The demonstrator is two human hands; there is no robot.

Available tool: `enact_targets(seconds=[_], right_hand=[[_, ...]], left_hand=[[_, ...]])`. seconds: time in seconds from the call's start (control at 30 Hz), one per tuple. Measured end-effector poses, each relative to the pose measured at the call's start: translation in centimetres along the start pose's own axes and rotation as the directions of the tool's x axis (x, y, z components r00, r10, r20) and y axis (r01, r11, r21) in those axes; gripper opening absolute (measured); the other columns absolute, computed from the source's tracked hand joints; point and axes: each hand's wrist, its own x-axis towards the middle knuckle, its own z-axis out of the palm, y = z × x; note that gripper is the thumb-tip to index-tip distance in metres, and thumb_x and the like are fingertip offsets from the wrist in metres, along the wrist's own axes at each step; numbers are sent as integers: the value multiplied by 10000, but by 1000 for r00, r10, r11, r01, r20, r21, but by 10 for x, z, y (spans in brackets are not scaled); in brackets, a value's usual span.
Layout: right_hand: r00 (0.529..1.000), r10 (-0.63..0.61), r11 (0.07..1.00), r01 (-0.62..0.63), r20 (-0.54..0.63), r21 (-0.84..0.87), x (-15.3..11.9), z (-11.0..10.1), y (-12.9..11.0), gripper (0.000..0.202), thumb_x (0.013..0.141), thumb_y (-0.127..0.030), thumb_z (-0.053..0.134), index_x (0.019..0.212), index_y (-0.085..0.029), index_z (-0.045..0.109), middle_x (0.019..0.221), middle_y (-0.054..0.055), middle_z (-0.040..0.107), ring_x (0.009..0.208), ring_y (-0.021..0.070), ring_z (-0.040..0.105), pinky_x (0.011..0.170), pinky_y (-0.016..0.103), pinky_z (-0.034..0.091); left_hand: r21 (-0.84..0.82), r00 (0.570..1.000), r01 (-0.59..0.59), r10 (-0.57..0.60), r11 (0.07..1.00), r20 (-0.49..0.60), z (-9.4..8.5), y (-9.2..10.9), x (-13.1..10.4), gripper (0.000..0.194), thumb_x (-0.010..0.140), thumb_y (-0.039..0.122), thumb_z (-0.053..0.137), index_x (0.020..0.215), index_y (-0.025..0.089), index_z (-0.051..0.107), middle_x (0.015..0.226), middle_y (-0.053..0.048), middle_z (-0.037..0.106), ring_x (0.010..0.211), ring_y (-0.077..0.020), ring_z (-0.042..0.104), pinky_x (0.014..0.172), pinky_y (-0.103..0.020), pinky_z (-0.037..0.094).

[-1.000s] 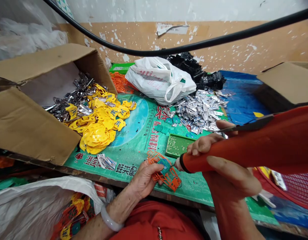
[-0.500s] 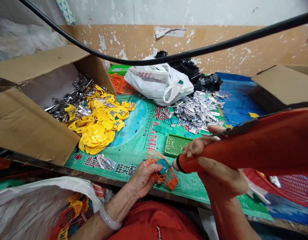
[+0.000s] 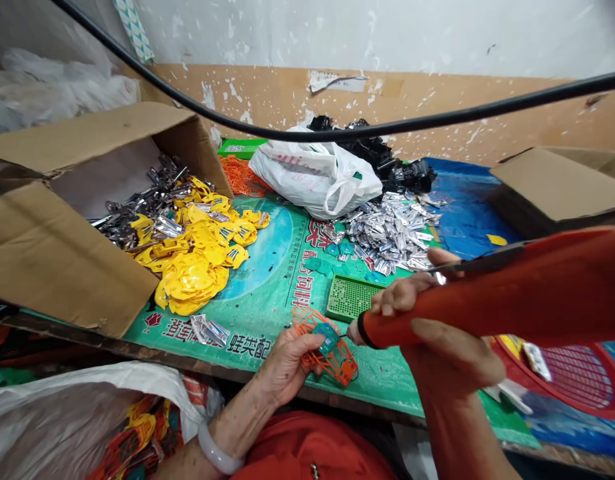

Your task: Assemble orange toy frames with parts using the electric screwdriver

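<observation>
In my left hand (image 3: 286,365), thumb on top, is an orange plastic lattice frame (image 3: 345,368) with a small teal plastic piece (image 3: 328,339) lying on it. My right hand (image 3: 450,360) is wrapped round a thick red power screwdriver (image 3: 517,293), which slants in from the right. Its thin bit points at the right edge of the teal piece; whether the tip touches cannot be made out. Just beyond the frame sits a green perforated tray (image 3: 354,298) holding tiny metal bits.
Yellow plastic parts (image 3: 197,267) spill from a cardboard box (image 3: 62,267) on the left. Behind are silver parts (image 3: 392,230), a white plastic bag (image 3: 312,177) and black parts (image 3: 412,177). A red basket (image 3: 582,380) stands right. A black cable (image 3: 337,135) hangs across.
The screwdriver and my right hand have shifted slightly right, away from the teal piece. My left hand keeps its hold on the frame. The head view has tilted a little upward.
</observation>
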Motion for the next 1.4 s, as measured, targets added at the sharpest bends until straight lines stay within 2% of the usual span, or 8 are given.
enact_targets(seconds=[0.17,0.33,0.53,0.83,1.07,1.4], right_hand=[[977,-132,986,113,-166,-119,26,-8,0,396,596,-88,625,953,-259,617,647,-39,607,559,148,574,586,336,486],[949,-149,970,85,-278,-229,44,-13,22,351,524,-111,699,851,-213,621,617,-43,611,522,143,559,536,316,465],[960,-130,968,69,-247,-243,48,-21,42,284,532,-108,713,773,-206,598,589,-60,612,492,133,549,523,306,461],[966,-147,955,83,-212,-285,45,-29,53,163,559,-109,703,627,-194,583,609,-45,616,499,126,557,516,307,478],[964,-141,955,71,-227,-289,44,-27,54,185,556,-108,717,649,-194,582,600,-50,610,501,129,561,526,311,478],[979,-92,971,48,-183,-233,44,-24,49,277,525,-77,715,742,-199,596,594,-52,613,501,144,566,523,317,456]], left_hand=[[12,1000,2,-2,1000,-21,-2,-2,1,298,626,252,781,870,110,684,720,-13,628,549,-89,525,396,-179,393],[18,1000,-25,25,1000,-2,-2,-1,1,319,657,244,772,927,114,665,767,-16,621,575,-89,526,409,-176,428],[4,1000,-6,6,1000,-5,-4,-1,2,305,670,247,772,918,113,656,738,-13,606,582,-90,525,427,-178,451],[-9,1000,9,-9,1000,9,-3,-3,5,265,688,224,766,904,116,658,757,-8,609,597,-89,547,443,-180,465],[-19,1000,7,-7,1000,6,-2,-2,3,246,705,226,744,904,118,648,748,-5,602,592,-91,548,431,-180,465],[-65,999,6,-9,998,-42,-2,1,4,250,691,204,736,897,127,619,768,-6,637,591,-106,592,408,-176,454]])
